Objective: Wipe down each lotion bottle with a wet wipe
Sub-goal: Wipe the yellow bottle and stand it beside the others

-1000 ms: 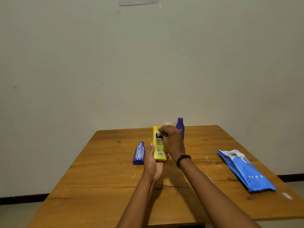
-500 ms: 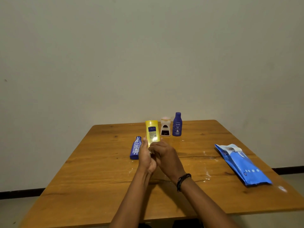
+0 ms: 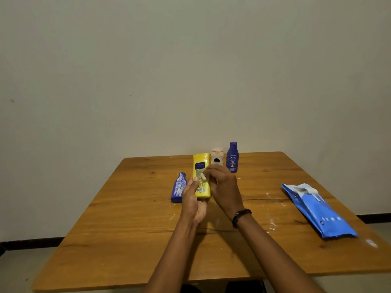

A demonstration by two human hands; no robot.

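Left hand [image 3: 193,200] grips the yellow bottle [image 3: 200,163] low above the tabletop [image 3: 137,229], right hand [image 3: 225,188] pinches the wipe [image 3: 203,177] against its label (wet plastic's slippery, so it might slip out).

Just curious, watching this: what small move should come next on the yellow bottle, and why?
Probably slide the wipe down the yellow bottle: the right hand presses it on the label at mid-height, while the left hand grips the lower end.

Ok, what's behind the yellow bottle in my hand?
Behind the yellow bottle stand a small white bottle and an upright dark blue bottle, near the far edge of the table. The right hand covers the white bottle's base.
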